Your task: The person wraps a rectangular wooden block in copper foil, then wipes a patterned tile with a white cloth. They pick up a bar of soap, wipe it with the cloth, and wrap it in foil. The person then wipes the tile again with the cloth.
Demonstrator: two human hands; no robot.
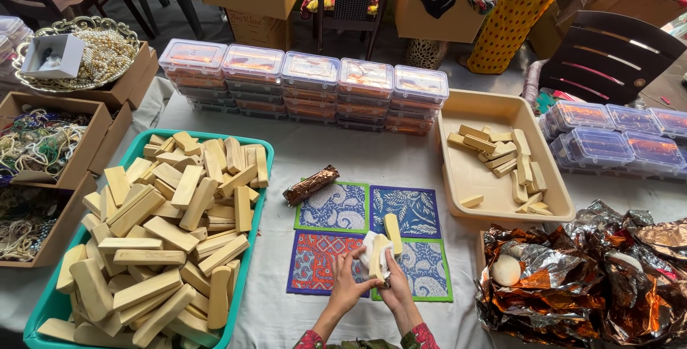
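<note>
I see pale tan wooden block (379, 254) half-wrapped in white cloth (370, 247), lower centre, left hand (348, 286) and right hand (396, 286) both gripping it, wrists angled inward

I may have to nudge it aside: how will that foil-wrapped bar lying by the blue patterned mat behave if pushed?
The foil-wrapped bar looks stiff, its shape matching the pale blocks in the green tray, so it should probably slide in one piece. Its blocky, flat-lying shape suggests it won't roll. The crinkled foil may snag on the cloth-covered table or dent under pressure.
</note>
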